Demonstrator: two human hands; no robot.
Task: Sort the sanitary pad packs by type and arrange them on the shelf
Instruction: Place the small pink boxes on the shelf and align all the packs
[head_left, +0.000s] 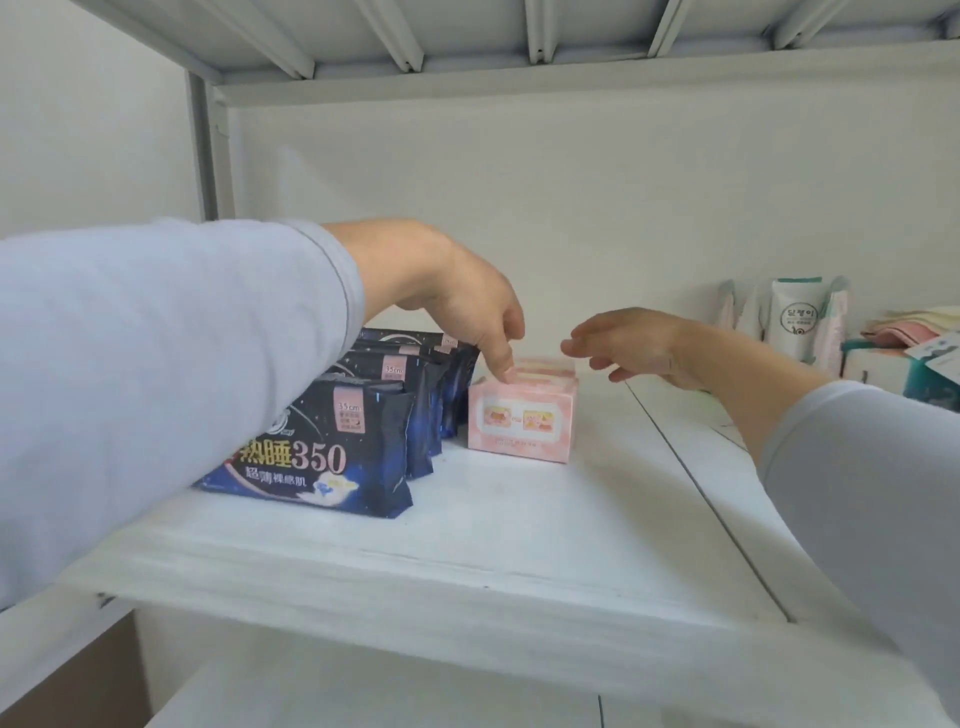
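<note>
Reaching across the white shelf (519, 545), the left hand (457, 296) presses its fingertips (503, 368) on the top of the pink packs (522, 418); the right hand (628, 343) hovers just beyond, fingers spread, holding nothing. These packs look light and boxy yet soft-wrapped, best pinched by their sides. Left of the fingers, dark blue packs (322, 452) stand in a row, crowding that flank. Far right, a tube (797, 317) and folded cloths (909, 327) sit well apart.

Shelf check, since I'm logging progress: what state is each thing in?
Dark blue packs: upright, in a row.
Pink packs: upright, beside the blue row.
Left hand: fingertips touching the pink packs' top.
Right hand: relaxed, holding nothing.
Shelf: holds both groups.
</note>
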